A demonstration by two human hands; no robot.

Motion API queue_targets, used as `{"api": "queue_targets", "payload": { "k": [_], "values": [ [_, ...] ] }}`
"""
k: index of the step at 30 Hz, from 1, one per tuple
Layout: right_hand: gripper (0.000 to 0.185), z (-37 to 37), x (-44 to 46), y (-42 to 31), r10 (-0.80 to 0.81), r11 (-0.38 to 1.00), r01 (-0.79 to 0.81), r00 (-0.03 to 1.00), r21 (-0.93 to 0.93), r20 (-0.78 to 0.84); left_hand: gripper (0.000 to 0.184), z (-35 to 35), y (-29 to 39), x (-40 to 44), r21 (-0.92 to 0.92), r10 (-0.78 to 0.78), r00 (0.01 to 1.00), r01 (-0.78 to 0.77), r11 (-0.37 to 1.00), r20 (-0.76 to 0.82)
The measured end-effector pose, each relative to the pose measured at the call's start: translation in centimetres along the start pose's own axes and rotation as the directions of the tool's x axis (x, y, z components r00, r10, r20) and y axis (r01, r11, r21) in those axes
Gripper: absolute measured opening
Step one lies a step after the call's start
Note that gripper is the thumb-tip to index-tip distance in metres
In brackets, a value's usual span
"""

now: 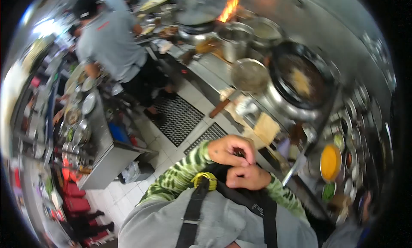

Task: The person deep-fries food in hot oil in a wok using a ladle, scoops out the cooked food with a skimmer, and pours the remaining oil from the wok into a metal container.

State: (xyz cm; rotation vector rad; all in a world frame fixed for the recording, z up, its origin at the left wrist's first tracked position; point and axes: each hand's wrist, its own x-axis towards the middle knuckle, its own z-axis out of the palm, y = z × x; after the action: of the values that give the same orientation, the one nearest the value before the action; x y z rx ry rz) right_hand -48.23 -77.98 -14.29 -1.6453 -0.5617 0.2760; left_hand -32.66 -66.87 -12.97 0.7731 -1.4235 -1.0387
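Left hand and right hand touching, fingers curled together; cannot tell if anything held. Tan cloth near hands, at front edge of table. Strainer beside wok.

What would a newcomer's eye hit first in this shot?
Likely the flame flaring beyond the steel pot at top centre, then the bright orange food in a round container at right. Nearest the camera, the green patterned sleeves stand out against the grey shirt, with the left hand and right hand together in front.
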Motion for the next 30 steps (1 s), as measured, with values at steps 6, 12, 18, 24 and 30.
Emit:
{"api": "queue_targets", "payload": {
  "k": [6, 12, 18, 24, 30],
  "values": [
    [0.042, 0.6, 0.5, -1.2, 0.109, 0.985, -0.132, 0.974, -0.111, -0.197, 0.010, 0.1, -0.1, 0.1, -0.040, 0.035, 0.999, -0.036, 0.999, -0.041],
    [0.044, 0.5, 0.4, -0.5, 0.040, 0.937, -0.127, 0.965, -0.324, -0.260, 0.019, -0.3, 0.0, -0.3, 0.111, -0.024, 1.000, 0.026, 0.993, -0.020],
    [0.042, 0.7, 0.5, -0.2, -0.005, 0.900, -0.126, 0.954, -0.417, -0.300, 0.022, -0.4, 0.4, -0.7, 0.135, -0.039, 0.999, 0.041, 0.990, -0.018],
    [0.041, 0.8, 0.9, 0.4, -0.009, 0.921, -0.099, 0.962, -0.377, -0.273, 0.023, -0.7, 1.5, -0.3, 0.262, -0.072, 0.997, 0.064, 0.963, 0.024],
    [0.041, 0.9, 1.2, -0.3, 0.110, 0.928, -0.174, 0.973, -0.329, -0.204, 0.015, -1.6, 2.9, 1.3, 0.385, -0.187, 0.964, 0.102, 0.917, 0.191]
  ]
}}
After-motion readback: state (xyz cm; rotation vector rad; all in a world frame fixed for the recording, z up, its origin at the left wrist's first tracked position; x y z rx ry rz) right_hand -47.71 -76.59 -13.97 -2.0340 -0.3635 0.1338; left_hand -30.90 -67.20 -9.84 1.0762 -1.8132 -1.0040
